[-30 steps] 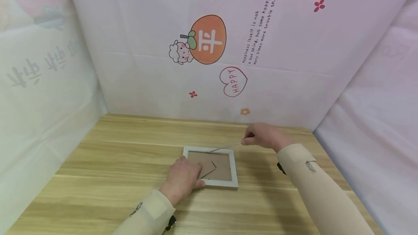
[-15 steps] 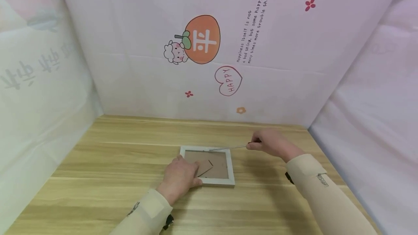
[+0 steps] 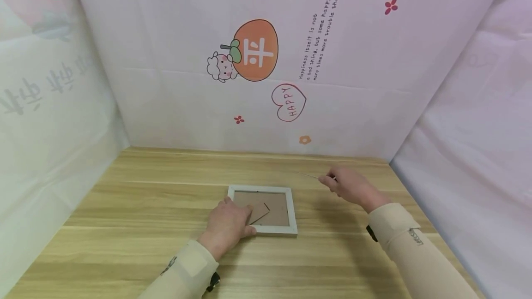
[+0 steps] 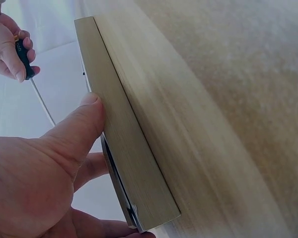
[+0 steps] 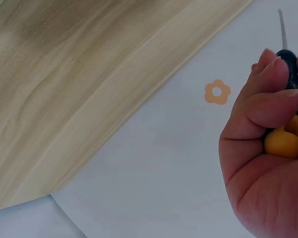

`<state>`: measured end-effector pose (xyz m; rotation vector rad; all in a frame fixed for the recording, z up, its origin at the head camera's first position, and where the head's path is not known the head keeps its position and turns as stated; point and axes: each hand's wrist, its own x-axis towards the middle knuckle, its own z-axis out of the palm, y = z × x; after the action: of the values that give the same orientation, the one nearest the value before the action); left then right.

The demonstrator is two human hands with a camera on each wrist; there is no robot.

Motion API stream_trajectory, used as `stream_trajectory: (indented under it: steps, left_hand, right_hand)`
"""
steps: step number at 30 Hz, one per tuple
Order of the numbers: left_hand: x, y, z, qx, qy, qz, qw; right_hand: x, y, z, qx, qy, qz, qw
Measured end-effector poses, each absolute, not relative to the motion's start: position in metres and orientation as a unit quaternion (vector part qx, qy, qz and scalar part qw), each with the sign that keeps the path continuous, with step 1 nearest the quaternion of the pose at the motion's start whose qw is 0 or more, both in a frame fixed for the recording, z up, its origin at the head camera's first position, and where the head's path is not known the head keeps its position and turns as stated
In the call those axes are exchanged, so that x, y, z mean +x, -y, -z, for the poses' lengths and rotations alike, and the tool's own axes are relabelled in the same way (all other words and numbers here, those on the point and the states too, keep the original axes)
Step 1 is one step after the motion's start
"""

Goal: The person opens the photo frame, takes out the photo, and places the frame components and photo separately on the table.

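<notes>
White sheeting: stands behind the picture frame and to both sides, printed with oranges, small animals, lettering and a "HAPPY" heart.
Bench: wood-grained, under the picture frame and all around it.
Sleeves: pale, your two forearms coming in from the near left and near right of the picture frame.
Picture frame: pale-rimmed, lying on the bench between your hands, its brown backing board facing up.
Left hand: clamped on the picture frame's near left corner, thumb against the near side, fingers over the left end.
Right hand: to the right of the picture frame and apart from it, your fingers curled round a screwdriver.
Screwdriver: dark handle with yellow at its end; the thin shaft points left, its tip faint in the head view but clear of the picture frame.
Flap: on the backing board, partly under your left hand.
Orange flower: printed on the sheeting beyond the picture frame.
</notes>
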<state>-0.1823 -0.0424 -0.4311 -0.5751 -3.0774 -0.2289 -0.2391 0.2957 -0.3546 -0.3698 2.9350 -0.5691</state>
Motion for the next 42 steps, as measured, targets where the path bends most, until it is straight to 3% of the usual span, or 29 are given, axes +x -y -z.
stream_trajectory:
  steps: [5,12,20,42]
  left_hand:
    - [-0.182,0.042,0.432,-0.185,0.980,0.068,0.003]
    - [-0.182,0.042,0.432,-0.185,0.980,0.067,0.006]
    - [-0.181,0.043,0.433,-0.190,0.980,0.062,0.021]
    - [-0.182,0.042,0.437,-0.191,0.979,0.064,0.027]
  right_hand:
    - [-0.241,-0.297,0.359,-0.105,-0.978,0.171,0.054]
    - [-0.242,-0.300,0.371,-0.011,-0.988,0.126,0.085]
    - [-0.248,-0.318,0.389,0.099,-0.984,0.131,0.075]
    - [-0.249,-0.334,0.427,0.126,-0.982,0.080,0.114]
